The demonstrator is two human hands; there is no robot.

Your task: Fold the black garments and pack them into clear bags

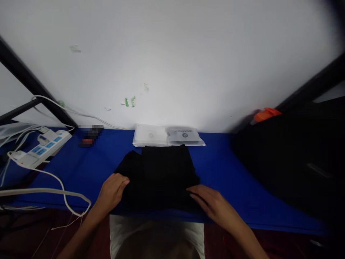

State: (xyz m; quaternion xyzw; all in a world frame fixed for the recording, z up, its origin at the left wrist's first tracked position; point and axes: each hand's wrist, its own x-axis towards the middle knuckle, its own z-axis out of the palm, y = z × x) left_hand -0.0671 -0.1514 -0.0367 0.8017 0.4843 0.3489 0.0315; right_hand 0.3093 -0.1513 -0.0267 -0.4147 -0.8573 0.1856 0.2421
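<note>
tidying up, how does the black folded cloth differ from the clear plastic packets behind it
The black folded cloth is dark and larger; the clear plastic packets pale and smaller. Left hand and right hand touch the cloth, not the packets. Both lie on the blue table.

We see the folded cloth in the middle of the frame, lying on the table. Our left hand touches its lower left edge, and our right hand lies on its lower right corner. Just behind the cloth, by the wall, lies a stack of flat bags. A power strip lies at the left, and a big bundle sits at the right.
</note>
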